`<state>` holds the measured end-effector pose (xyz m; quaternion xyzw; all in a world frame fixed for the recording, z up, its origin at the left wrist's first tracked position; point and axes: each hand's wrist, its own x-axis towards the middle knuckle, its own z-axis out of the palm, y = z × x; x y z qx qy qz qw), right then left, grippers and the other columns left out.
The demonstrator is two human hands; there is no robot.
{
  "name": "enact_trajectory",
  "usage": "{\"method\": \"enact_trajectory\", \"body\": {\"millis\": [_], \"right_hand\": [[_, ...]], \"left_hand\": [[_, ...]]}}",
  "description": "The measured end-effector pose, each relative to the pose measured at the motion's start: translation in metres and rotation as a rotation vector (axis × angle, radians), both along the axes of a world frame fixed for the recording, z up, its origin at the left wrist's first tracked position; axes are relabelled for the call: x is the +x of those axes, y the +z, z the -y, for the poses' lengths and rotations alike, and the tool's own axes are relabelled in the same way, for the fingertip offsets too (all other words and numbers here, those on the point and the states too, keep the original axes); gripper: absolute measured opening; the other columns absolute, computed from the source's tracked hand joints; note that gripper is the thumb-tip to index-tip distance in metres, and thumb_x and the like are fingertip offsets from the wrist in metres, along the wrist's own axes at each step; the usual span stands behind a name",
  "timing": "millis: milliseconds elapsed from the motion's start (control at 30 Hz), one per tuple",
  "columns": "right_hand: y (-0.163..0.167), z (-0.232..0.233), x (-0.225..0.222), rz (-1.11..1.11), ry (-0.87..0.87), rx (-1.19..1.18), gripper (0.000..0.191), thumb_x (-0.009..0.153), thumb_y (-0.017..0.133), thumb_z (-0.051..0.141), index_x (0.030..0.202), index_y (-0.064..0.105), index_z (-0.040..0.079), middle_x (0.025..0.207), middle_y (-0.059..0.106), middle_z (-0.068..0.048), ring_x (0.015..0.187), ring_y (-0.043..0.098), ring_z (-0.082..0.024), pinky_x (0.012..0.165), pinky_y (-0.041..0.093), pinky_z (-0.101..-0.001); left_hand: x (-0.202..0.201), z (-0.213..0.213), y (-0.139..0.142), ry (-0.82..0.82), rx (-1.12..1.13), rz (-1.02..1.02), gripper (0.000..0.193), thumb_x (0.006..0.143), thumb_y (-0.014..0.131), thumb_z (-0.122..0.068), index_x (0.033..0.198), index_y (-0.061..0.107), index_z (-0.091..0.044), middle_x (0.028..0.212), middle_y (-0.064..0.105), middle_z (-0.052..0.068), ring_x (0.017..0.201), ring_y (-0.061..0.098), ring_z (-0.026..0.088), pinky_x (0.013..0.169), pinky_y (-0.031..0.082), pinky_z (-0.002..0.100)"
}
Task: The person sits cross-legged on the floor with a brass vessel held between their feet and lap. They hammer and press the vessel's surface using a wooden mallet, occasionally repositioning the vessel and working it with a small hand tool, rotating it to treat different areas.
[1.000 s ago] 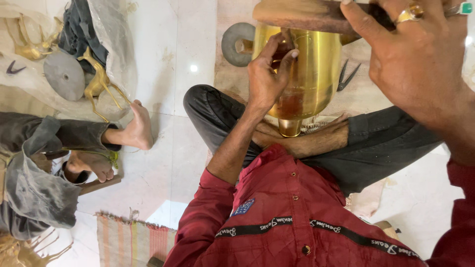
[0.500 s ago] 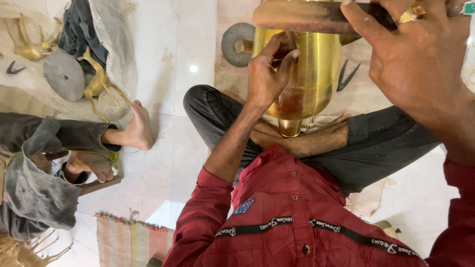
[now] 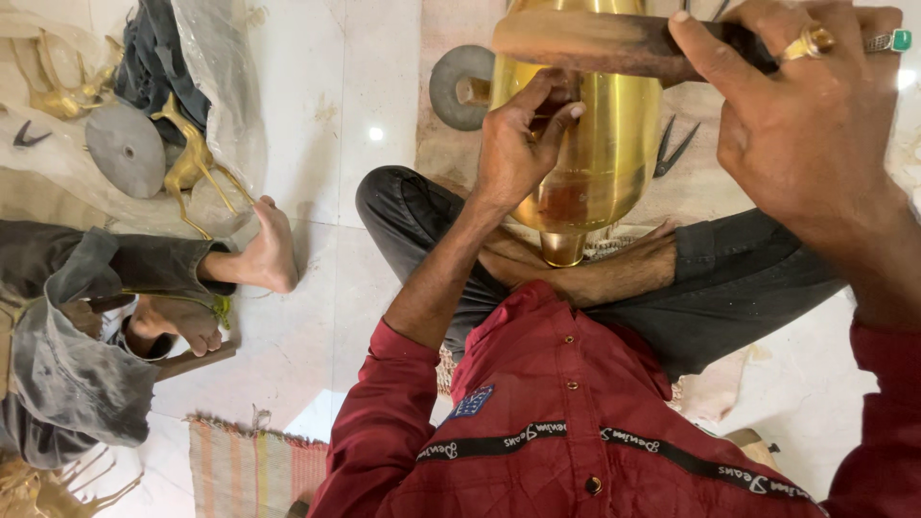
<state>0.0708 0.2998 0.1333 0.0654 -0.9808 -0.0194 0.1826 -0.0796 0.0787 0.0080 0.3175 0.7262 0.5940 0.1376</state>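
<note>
While your left hand (image 3: pixel 518 144) pinches a small tool against the brass vase (image 3: pixel 600 144), which lies across your lap, your right hand (image 3: pixel 796 134) above the vase has its grip closed on a wooden mallet (image 3: pixel 595 43). You seem mid-strike on the brasswork; the next blow needs the tool held steady.

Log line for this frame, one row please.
left hand: fingertips on brass vase | right hand: gripping wooden mallet over vase | seated cross-legged on floor
</note>
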Motion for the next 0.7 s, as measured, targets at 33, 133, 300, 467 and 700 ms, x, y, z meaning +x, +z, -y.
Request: {"method": "enact_trajectory", "body": {"millis": [33,133,300,467,700], "right_hand": [[-0.002,-0.001,0.001,-0.005,-0.005,0.018,0.055,0.096,0.066,-0.004,0.149,0.067,0.011,0.127,0.059,-0.008,0.114,0.057,-0.025,0.09,0.045,-0.0374],[-0.003,-0.001,0.002,-0.014,-0.017,0.061,0.057,0.096,0.068,-0.004,0.15,0.069,0.012,0.126,0.061,-0.008,0.111,0.058,-0.025,0.089,0.046,-0.0375],[-0.002,0.001,0.005,-0.026,-0.044,0.089,0.057,0.095,0.069,-0.005,0.15,0.069,0.012,0.122,0.062,-0.007,0.108,0.058,-0.025,0.088,0.047,-0.036],[-0.007,0.002,0.003,-0.008,-0.042,0.009,0.054,0.098,0.068,-0.006,0.149,0.065,0.012,0.121,0.062,-0.008,0.108,0.058,-0.022,0.089,0.047,-0.0351],[-0.004,0.006,0.003,-0.043,-0.062,0.058,0.055,0.09,0.073,-0.006,0.142,0.075,0.012,0.118,0.068,-0.01,0.1,0.061,-0.025,0.085,0.048,-0.0424]], "left_hand": [[-0.001,0.0,-0.001,-0.013,-0.012,-0.001,0.04,0.098,0.075,-0.01,0.136,0.061,-0.006,0.113,0.078,0.012,0.102,0.079,0.02,0.088,0.071,0.034],[-0.003,0.002,-0.003,-0.036,-0.04,0.006,0.038,0.098,0.075,-0.01,0.134,0.063,-0.006,0.111,0.079,0.012,0.101,0.08,0.019,0.087,0.071,0.034],[-0.011,0.0,-0.006,-0.077,-0.051,-0.019,0.039,0.097,0.075,-0.011,0.135,0.063,-0.006,0.11,0.079,0.012,0.097,0.081,0.018,0.085,0.072,0.032],[-0.011,0.001,-0.006,-0.082,-0.068,-0.025,0.033,0.098,0.076,-0.011,0.129,0.064,-0.005,0.11,0.08,0.013,0.097,0.081,0.019,0.084,0.072,0.033],[-0.015,0.0,-0.006,-0.117,-0.046,-0.025,0.04,0.098,0.075,-0.009,0.135,0.06,-0.003,0.111,0.079,0.014,0.101,0.081,0.02,0.087,0.071,0.034]]}}
